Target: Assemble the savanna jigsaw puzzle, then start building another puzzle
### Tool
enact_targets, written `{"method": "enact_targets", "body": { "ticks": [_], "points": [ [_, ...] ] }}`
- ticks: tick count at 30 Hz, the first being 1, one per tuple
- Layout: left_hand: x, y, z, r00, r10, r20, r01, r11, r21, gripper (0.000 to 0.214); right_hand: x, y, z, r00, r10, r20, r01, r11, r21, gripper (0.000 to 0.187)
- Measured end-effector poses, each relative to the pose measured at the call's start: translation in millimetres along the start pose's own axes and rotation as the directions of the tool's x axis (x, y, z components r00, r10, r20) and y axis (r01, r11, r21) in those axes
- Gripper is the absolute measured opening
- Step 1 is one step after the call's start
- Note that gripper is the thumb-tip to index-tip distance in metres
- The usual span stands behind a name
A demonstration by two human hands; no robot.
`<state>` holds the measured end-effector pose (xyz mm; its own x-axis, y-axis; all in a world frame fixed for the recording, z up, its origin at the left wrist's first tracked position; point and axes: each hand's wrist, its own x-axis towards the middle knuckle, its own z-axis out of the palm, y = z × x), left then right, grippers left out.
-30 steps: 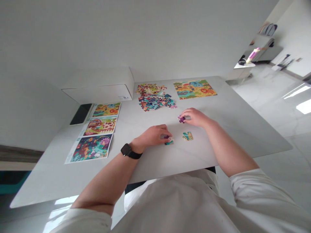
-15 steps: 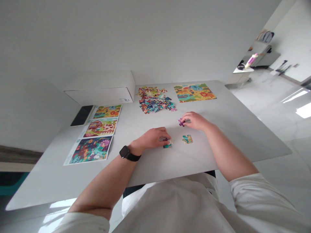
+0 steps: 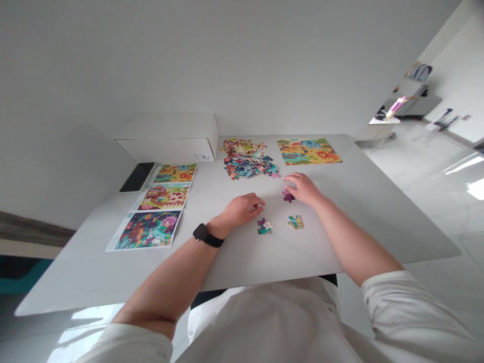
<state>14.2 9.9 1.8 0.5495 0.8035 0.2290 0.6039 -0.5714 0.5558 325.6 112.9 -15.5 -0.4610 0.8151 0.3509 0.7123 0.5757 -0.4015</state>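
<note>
A small purple jigsaw piece (image 3: 288, 196) sits on the white stone tabletop (image 3: 234, 262) just under the right hand's (image 3: 304, 189) loosely curled fingers; whether they grip it, I cannot tell. The left hand (image 3: 242, 210) curls around a small red piece (image 3: 256, 205), its hold unclear. Near them lie two small joined puzzle sections (image 3: 264, 226); a heap of multicoloured pieces (image 3: 247, 164) lies farther off.

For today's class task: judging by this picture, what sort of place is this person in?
Probably a bright, modern home dining area: a white stone-look table with jigsaw puzzle pieces, polished pale floor tiles, and a small side table beyond.
</note>
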Motion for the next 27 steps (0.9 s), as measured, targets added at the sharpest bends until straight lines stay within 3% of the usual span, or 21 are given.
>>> {"method": "enact_targets", "body": {
  "ticks": [5,8,11,16,20,27],
  "points": [
    [0,-2,-0.8,1.0,-0.01,-0.019,0.009,1.0,-0.022,0.027,40,0,9,0.998,0.018,0.067,-0.011,0.995,-0.103,0.04],
    [-1,-3,0.4,1.0,-0.003,-0.017,0.002,1.0,-0.024,0.027,62,-6,17,0.986,0.105,0.131,-0.077,0.975,-0.208,0.046],
    [-1,-5,1.8,1.0,0.006,-0.006,-0.006,1.0,-0.01,0.026,76,-12,22,0.963,0.209,0.172,-0.149,0.939,-0.31,0.051],
    [-1,-5,2.1,1.0,-0.011,0.025,0.01,1.0,0.024,0.026,91,-16,20,0.931,0.277,0.237,-0.161,0.896,-0.415,0.069],
    [-1,-4,2.6,0.999,-0.016,0.031,0.015,0.999,0.037,0.025,97,-19,18,0.919,0.296,0.259,-0.17,0.892,-0.418,0.077],
    [-1,-5,1.8,1.0,-0.017,0.025,0.017,0.999,0.03,0.026,93,-10,19,0.934,0.262,0.243,-0.201,0.948,-0.248,0.069]
  ]
}}
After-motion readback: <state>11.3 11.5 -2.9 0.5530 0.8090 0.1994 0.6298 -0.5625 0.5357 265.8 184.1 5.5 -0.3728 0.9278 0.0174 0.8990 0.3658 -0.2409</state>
